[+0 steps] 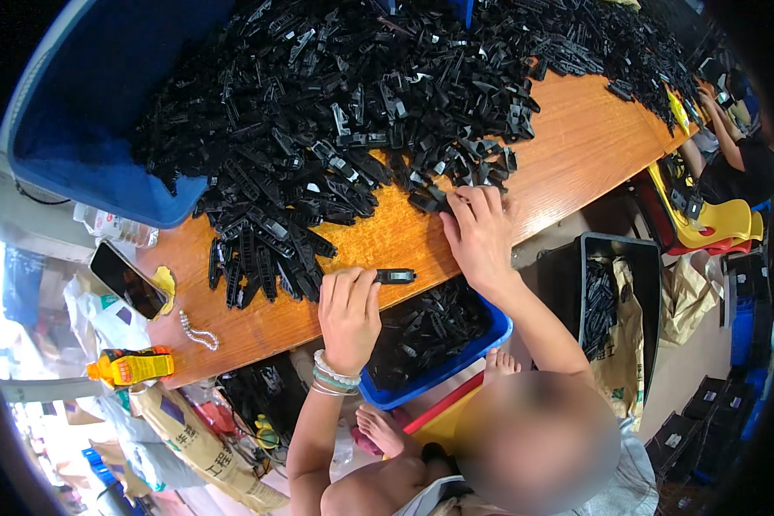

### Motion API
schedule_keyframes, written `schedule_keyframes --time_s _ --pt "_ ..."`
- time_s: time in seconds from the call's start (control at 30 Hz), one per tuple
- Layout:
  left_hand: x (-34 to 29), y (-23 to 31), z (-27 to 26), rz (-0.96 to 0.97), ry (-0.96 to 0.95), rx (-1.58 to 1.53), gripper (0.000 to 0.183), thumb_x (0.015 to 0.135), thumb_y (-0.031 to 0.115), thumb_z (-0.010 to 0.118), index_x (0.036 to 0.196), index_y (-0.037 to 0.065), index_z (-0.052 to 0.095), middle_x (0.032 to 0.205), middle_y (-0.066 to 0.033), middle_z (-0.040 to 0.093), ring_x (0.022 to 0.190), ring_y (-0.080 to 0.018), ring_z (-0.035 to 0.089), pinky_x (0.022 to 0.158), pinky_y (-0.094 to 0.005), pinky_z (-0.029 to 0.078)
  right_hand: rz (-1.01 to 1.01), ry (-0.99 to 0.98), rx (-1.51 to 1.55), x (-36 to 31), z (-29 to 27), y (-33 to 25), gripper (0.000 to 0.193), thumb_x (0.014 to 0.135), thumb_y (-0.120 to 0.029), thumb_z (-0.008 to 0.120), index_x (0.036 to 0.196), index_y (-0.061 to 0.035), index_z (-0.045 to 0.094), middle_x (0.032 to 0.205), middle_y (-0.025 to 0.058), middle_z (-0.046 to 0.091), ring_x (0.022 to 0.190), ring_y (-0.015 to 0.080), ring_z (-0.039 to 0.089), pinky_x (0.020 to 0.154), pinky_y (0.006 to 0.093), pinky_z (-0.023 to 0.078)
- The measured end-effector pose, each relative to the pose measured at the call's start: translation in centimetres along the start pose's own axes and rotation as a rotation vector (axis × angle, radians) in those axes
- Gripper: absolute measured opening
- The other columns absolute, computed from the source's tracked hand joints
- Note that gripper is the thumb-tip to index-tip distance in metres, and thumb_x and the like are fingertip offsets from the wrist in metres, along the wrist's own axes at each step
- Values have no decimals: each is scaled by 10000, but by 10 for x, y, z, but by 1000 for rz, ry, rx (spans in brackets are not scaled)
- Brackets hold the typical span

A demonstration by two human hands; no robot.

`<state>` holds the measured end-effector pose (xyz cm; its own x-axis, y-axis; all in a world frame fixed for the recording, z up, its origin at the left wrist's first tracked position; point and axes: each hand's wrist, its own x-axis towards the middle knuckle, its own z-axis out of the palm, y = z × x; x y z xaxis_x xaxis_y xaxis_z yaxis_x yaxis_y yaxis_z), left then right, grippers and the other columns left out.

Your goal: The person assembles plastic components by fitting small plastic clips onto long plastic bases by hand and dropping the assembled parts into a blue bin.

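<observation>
A huge heap of small black plastic parts (378,95) covers the far side of a wooden table (568,146). My left hand (350,311), with bead bracelets at the wrist, pinches one black plastic part (396,276) at the table's near edge. My right hand (480,232) lies flat on the table with its fingertips in the edge of the heap, touching black parts there. A neat row of black parts (258,267) lies left of my left hand. Below the table edge, a blue bin (443,365) holds more black parts.
A big blue tub (95,112) leans at the table's far left. A phone (127,279), a bead chain (198,331) and an orange bottle (133,367) lie near the left edge. A black bin (615,301) stands on the floor at right. Another person (735,146) works at far right beside yellow chairs (705,224).
</observation>
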<state>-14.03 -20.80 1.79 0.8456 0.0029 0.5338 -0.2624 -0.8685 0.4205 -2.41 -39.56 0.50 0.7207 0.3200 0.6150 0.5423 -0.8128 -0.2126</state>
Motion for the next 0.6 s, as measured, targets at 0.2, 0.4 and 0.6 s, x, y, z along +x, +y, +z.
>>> schedule_keyframes --time_s 0.2,0.4,0.6 --pt "-6 0 2 -62 49 -116 250 778 -19 720 1019 -19 654 977 -137 610 912 -319 569 801 -399 483 -48 29 65 -10 -11 2 178 792 -101 699 966 -94 665 1129 42 590 1085 242 532 905 465 348" --pt "-5 -3 3 -51 52 -148 259 773 -21 727 1022 -14 657 968 -128 611 906 -313 566 800 -394 478 -49 21 162 -12 -8 3 163 778 -73 712 921 -89 635 1144 54 595 1145 252 529 967 479 316" --pt "-8 -6 4 -69 62 -154 269 763 -18 737 1022 -7 664 973 -118 609 910 -305 565 806 -391 477 21 58 362 -7 -23 -8 160 807 -29 703 926 -61 601 1075 92 609 1003 269 596 857 402 437"
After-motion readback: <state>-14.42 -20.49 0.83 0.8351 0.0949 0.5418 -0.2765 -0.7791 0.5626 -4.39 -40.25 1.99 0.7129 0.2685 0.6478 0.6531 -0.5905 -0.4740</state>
